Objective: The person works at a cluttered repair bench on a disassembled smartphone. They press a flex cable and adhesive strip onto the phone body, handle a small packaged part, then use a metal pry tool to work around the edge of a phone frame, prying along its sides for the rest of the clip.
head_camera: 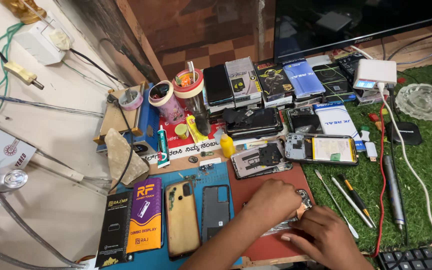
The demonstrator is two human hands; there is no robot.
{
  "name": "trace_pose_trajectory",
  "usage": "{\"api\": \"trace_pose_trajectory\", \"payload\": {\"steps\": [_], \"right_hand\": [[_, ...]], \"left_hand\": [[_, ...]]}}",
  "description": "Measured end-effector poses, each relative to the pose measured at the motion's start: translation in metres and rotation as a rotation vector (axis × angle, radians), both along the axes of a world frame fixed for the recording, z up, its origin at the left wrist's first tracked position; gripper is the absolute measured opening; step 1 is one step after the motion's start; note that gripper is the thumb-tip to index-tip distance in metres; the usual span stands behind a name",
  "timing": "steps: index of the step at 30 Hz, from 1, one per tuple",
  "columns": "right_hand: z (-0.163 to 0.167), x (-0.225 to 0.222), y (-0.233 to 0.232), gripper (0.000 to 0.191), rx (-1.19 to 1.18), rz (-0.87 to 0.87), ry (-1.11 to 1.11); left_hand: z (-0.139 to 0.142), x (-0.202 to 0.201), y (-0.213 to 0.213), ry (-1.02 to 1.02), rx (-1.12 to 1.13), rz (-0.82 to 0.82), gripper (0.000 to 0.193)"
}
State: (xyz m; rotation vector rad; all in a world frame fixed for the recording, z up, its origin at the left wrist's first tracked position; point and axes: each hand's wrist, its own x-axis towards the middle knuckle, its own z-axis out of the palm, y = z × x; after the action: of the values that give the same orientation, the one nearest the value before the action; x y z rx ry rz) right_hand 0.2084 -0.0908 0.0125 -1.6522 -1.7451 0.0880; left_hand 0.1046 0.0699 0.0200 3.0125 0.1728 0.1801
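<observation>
Head view: well to the left of both hands lie two flat rectangular packages side by side, a black package (114, 227) with gold print and a purple-and-orange package (145, 215). Far beyond the fingers, a row of upright boxes leans below the monitor (356, 20): a grey-and-black box (242, 77), a black box with a figure (274, 80) and a blue box (303, 77). A white-and-blue box (335, 120) lies flat to their right. A red-and-white label strip (188, 149) runs along the mat's far edge.

The opened phone (296, 212) lies on the red mat (256, 192), mostly hidden under both hands. The left hand (272, 201) presses down on it, fingers curled together over its upper part. The right hand (328, 237) rests at its lower right edge, fingertips bent onto the frame. Whether either hand truly pinches it, I cannot tell. A gold back cover (181, 217) and a grey back cover (215, 210) lie left of the left hand's fingers; slim tools (348, 197) lie on the green turf, right of the right hand's fingers.
</observation>
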Motion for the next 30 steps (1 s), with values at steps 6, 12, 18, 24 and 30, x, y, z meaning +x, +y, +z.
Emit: {"api": "trace_pose_trajectory", "payload": {"steps": [6,12,18,24,30], "right_hand": [[0.0,0.001,0.0,0.028,-0.017,0.014,-0.013],[0.0,0.0,0.0,0.03,-0.04,-0.014,-0.034],[0.002,-0.001,0.0,0.03,-0.032,0.003,-0.017],[0.006,-0.004,0.0,0.029,-0.067,-0.023,-0.017],[0.01,-0.005,0.001,0.029,-0.073,-0.032,-0.003]], "left_hand": [[0.001,-0.008,-0.002,-0.026,-0.007,0.003,0.01],[0.019,-0.03,0.008,-0.195,-0.269,0.057,0.017],[0.027,-0.047,0.012,-0.289,-0.393,0.05,0.024],[0.031,-0.06,0.012,-0.347,-0.348,0.057,0.019],[0.048,-0.086,0.018,-0.3,-0.287,0.112,0.035]]}}
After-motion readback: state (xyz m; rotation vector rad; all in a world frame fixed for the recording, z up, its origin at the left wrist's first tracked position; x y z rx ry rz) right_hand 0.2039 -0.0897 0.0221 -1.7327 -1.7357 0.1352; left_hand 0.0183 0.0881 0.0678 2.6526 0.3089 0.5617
